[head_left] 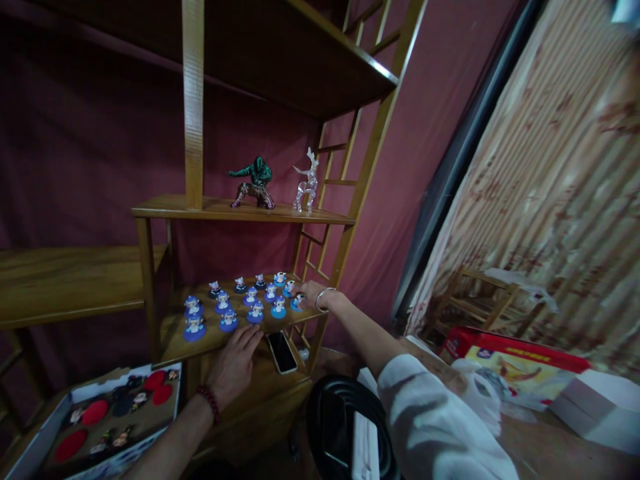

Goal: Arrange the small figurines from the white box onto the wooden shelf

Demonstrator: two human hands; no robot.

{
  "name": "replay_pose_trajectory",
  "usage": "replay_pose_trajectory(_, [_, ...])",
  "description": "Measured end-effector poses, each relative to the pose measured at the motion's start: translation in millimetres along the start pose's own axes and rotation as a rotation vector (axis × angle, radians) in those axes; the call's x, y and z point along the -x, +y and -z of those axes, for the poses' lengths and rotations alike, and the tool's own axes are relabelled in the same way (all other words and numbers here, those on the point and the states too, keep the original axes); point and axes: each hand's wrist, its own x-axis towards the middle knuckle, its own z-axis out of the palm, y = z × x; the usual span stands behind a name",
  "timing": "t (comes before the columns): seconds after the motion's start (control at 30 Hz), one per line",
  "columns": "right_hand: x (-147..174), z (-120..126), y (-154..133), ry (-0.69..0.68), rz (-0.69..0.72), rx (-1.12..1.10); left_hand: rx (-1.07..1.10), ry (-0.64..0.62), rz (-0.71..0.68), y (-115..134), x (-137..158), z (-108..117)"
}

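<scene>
Rows of small cartoon figurines on round blue and purple bases stand upright on the lower shelf [175,341]. At the right end of the rows, my right hand [311,293] has its fingers closed about a blue-based figurine [297,303], partly hidden by them. Another blue-based figurine [289,288] stands just behind it. My left hand [234,363] lies with fingers stretched out at the shelf's front edge, holding nothing. Nearest to its fingertips are a purple-based figurine [255,312] and another purple-based figurine [229,321].
A dark green figure [257,180] and a clear deer [307,183] stand on the shelf above. Below lies a phone [283,352]. An open box [50,427] of figurines and red discs is at lower left. A black round stool [320,413] holds a white box [366,447].
</scene>
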Motion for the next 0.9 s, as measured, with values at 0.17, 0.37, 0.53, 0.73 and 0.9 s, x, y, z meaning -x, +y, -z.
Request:
replay_pose_trajectory(0.17, [-4.1,7.2,-13.0,-0.050,0.004,0.094,0.035,-0.030,0.032,0.7,-0.9,0.2])
replay_pose_trajectory(0.37, [-10.6,4.7,-13.1,-0.076,0.044,0.093,0.063,0.003,0.025,-2.4,0.1,-3.7])
replay_pose_trajectory(0.53, [-13.2,-1.5,-5.4,-0.084,0.061,0.080,0.051,0.009,0.015,-3.4,0.0,-4.6])
replay_pose_trajectory(0.73, [-11.5,-2.4,-5.4,-0.075,0.045,0.066,0.059,0.003,0.018,-2.5,-0.2,-2.2])
replay_pose_trajectory(0.9, [-7.8,-0.3,-6.8,-0.070,0.049,0.036,0.068,-0.001,0.020,-2.4,-0.6,-1.8])
